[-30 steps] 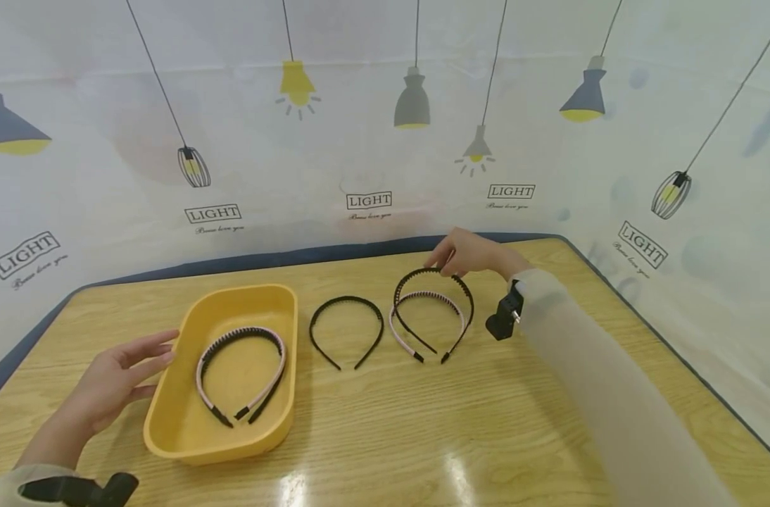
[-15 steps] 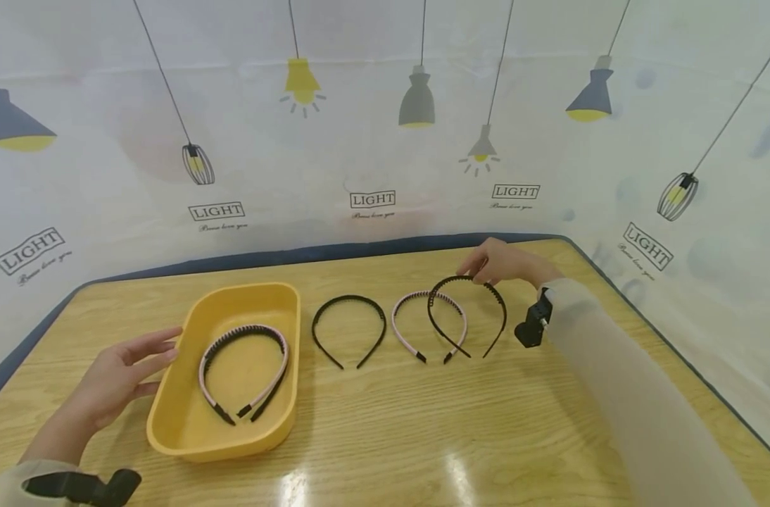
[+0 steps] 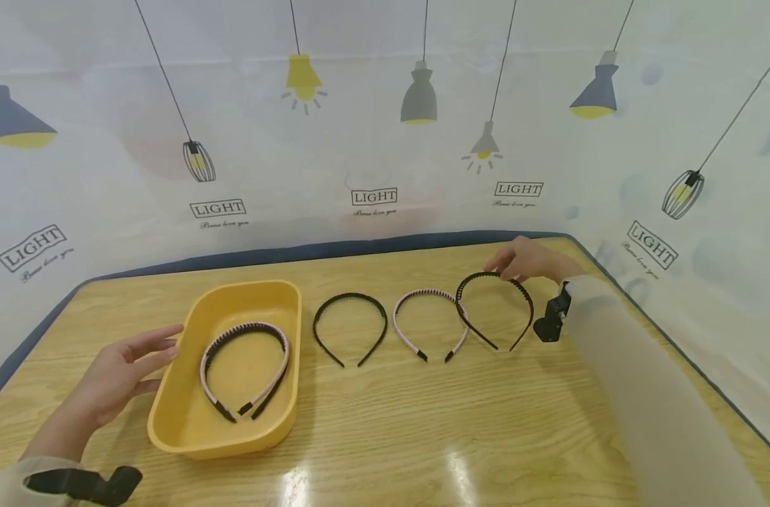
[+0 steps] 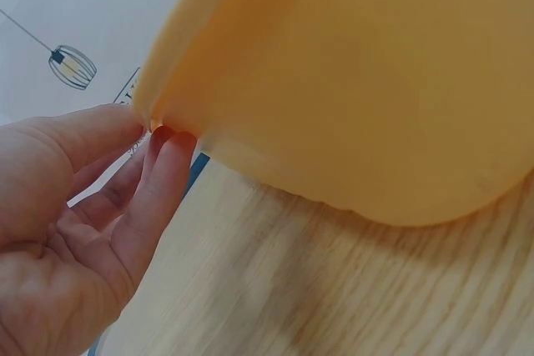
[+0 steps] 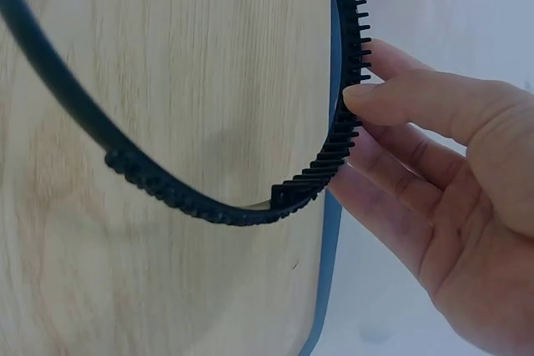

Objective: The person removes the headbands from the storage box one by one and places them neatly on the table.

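My right hand (image 3: 531, 259) pinches a black headband (image 5: 175, 196) at the top of its arch, thumb on the toothed inner side and fingers behind. The headband hangs at the right of the table, ends down, its left side overlapping a pink headband (image 3: 405, 341) in the head view. Left of the pink one lies another black headband (image 3: 322, 344). My left hand (image 3: 122, 370) holds the left rim of a yellow plastic bin (image 4: 359, 106), thumb on the rim and fingertips beneath it. Inside the bin, a pink headband (image 3: 204, 379) rests over a black one (image 3: 272, 394).
The wooden table (image 3: 410, 429) has a dark blue edge (image 3: 334, 251). Behind it hangs a white cloth (image 3: 283, 155) printed with lamps and the word LIGHT, running round to the right side as well.
My right hand has moved the black headband to the right, from over the pink headband to mostly beside it. The left hand has stayed at the bin's rim.
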Demonstrator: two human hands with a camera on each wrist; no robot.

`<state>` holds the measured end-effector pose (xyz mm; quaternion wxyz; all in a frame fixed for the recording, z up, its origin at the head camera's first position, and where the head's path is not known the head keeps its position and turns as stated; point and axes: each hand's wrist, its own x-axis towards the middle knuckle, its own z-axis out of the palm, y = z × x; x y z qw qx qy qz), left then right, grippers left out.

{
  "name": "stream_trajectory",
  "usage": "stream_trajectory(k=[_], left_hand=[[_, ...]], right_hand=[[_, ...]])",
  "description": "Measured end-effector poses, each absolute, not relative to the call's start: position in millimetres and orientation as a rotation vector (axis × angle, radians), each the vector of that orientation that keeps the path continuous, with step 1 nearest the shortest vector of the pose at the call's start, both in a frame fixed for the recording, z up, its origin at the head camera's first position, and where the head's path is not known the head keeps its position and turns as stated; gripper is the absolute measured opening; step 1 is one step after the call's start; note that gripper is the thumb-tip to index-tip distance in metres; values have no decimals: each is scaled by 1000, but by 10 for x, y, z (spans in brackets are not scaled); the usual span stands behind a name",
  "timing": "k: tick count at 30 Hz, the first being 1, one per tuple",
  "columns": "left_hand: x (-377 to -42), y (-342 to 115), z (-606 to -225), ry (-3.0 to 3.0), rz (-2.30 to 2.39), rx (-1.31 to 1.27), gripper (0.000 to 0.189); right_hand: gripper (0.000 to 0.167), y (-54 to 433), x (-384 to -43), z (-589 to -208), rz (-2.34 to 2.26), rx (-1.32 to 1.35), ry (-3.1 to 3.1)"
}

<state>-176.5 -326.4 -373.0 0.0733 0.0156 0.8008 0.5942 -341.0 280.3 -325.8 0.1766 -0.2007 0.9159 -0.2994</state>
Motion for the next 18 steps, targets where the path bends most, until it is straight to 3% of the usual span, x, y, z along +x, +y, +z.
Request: stream_trajectory(k=[18], left_hand=[[-1776,-3262,-3724,2443,1722,16,43]], right_hand=[[35,2905,-3472,-3332,-870,-406,2512]])
